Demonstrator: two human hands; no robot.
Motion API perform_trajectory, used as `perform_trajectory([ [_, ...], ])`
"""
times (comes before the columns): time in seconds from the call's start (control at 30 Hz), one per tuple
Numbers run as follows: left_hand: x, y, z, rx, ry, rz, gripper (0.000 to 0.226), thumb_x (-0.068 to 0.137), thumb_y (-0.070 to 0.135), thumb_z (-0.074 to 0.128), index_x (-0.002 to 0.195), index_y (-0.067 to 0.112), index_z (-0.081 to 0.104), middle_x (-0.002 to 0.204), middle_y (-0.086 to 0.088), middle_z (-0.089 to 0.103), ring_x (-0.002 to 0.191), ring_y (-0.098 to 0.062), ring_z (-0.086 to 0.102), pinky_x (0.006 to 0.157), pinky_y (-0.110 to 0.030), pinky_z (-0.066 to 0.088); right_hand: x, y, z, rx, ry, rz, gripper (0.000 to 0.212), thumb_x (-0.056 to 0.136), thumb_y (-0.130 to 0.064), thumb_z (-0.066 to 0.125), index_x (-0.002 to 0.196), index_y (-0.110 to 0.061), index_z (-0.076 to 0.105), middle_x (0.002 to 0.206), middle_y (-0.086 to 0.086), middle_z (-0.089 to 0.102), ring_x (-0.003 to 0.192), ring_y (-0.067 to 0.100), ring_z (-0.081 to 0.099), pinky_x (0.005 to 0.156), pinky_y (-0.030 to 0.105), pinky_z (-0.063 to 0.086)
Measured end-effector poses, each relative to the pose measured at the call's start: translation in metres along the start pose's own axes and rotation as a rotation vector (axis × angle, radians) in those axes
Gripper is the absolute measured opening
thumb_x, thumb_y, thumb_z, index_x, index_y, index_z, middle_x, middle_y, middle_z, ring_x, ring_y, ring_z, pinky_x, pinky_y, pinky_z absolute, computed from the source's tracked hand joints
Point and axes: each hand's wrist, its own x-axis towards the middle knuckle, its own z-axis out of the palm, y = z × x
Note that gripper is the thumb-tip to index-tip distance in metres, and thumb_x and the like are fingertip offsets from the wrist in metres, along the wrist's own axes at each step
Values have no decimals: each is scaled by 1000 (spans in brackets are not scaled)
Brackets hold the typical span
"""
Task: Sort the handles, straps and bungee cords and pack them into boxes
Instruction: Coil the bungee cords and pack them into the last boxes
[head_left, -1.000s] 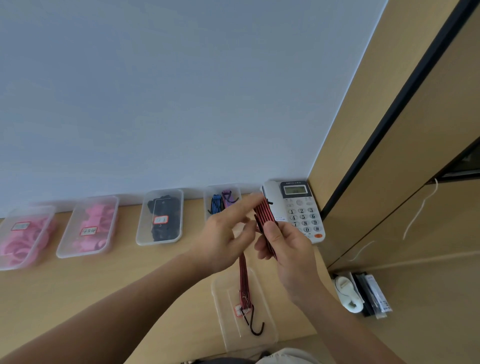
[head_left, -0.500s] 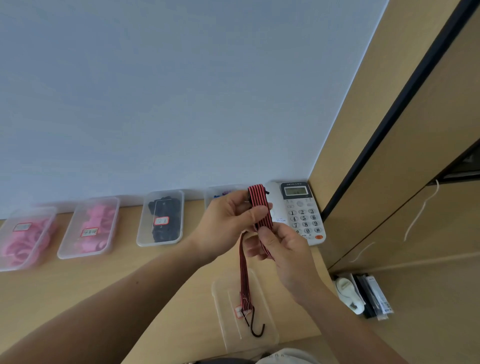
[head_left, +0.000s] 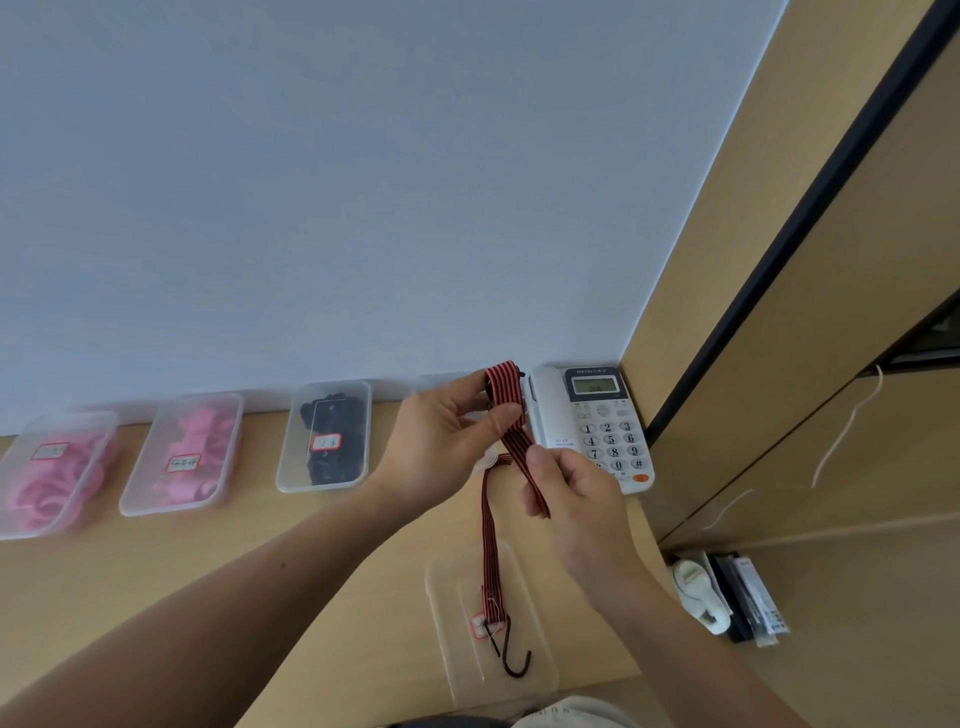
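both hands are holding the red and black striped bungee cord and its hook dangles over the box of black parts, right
Not quite. The left hand and right hand do hold the bungee cord, but the head view shows its hook dangling over the clear box nearest the person.
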Motion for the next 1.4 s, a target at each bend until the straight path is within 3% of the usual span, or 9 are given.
perform_trajectory([
  [0.17, -11, -5, 5, 381, 8, 331, 26, 91, 22, 67, 117, 21, 69, 85, 31, 63, 79, 15, 60, 70, -16, 51, -2, -10, 5, 210, 7, 64, 42, 88, -52, 58, 65, -17, 66, 57, 4, 60, 52, 13, 53, 51, 23, 43],
  [0.43, -12, -12, 5, 564, 6, 627, 33, 94, 18, 58, 122, 4, 67, 119, -9, 69, 96, -21, 71, 64, -37, 60, -4, -17, 5, 273, -15, 132, 48, 75, -62, 58, 69, -16, 69, 63, 9, 65, 52, 17, 58, 51, 25, 44],
  [0.6, -11, -17, 3, 502, -134, 536, 42, 91, 0, 61, 133, 5, 58, 133, -12, 60, 122, -21, 60, 90, -39, 56, -4, -18, 2, 284, -23, 130, 43, 78, -57, 64, 70, -16, 71, 66, 8, 66, 56, 16, 59, 53, 24, 47],
  [0.73, -13, -12, 2, 231, -244, 232, 47, 93, 7, 49, 139, 17, 52, 144, 0, 51, 136, -3, 42, 110, -21, 36, -3, -14, 0, 312, -22, 93, 36, 82, -43, 61, 81, -10, 73, 71, 10, 68, 59, 17, 60, 56, 26, 49],
  [0.83, -11, -4, 4, -176, -190, -150, 53, 96, 19, 52, 148, 21, 39, 132, 14, 59, 113, -4, 61, 102, -25, 45, -4, -12, 0, 327, -9, 62, 30, 82, -38, 60, 84, -11, 72, 71, 9, 68, 61, 18, 62, 58, 26, 49],
  [0.9, -6, 0, 4, -318, -173, -288, 41, 99, 26, 54, 138, 16, 50, 121, 9, 64, 92, -11, 68, 91, -31, 51, -4, -11, 1, 323, -20, 33, 26, 84, -33, 58, 84, -12, 72, 71, 8, 68, 62, 18, 63, 59, 25, 51],
  [1.03, -2, 7, 1, -468, -327, -346, 30, 100, 24, 53, 100, -5, 62, 71, -15, 63, 64, -30, 61, 72, -39, 53, -5, -7, 3, 282, -51, 0, 33, 85, -29, 56, 92, 1, 67, 72, 8, 69, 62, 17, 64, 60, 22, 52],
  [1.17, 0, 5, 1, -466, -183, -313, 15, 94, 7, 60, 109, 6, 61, 103, -10, 75, 88, -21, 71, 78, -31, 58, -4, -2, 2, 232, 1, 12, 28, 82, -31, 61, 87, -5, 68, 67, 8, 70, 59, 16, 65, 58, 22, 53],
  [1.4, 3, 9, -4, -299, -117, -178, 26, 94, 8, 62, 117, 19, 57, 107, 0, 74, 84, -22, 71, 71, -38, 53, 4, 6, -2, 48, 19, 30, 20, 93, -24, 62, 79, -11, 69, 71, 5, 72, 67, 7, 64, 65, 14, 49],
])
